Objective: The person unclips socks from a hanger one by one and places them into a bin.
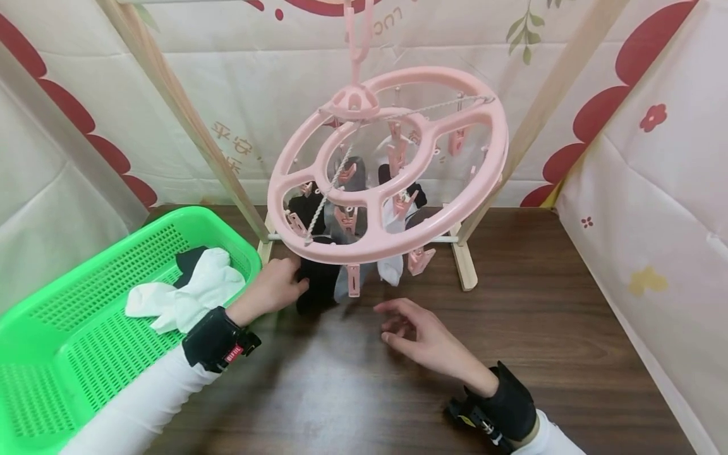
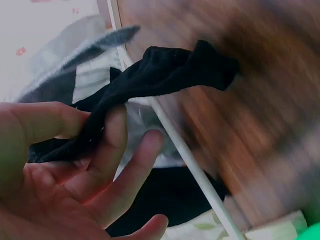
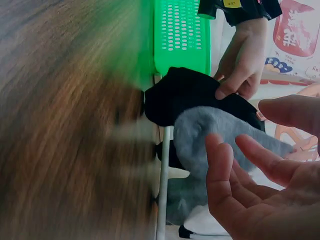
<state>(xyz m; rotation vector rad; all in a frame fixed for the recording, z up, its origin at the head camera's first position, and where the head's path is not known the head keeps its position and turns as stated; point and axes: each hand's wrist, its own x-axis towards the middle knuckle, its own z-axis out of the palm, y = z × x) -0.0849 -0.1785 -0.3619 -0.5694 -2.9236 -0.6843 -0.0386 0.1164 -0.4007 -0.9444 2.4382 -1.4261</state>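
Pinching the black sock with left hand; right hand fingers loose, holding nothing. Sock probably light, soft, floppy: best held near its top.

On the cloth backdrop I make out backwards letters, LUC, plus characters 平 and 安; the left wristband's red label is too small.

Room over wooden surface at right; pink hanger, socks block middle, basket left.
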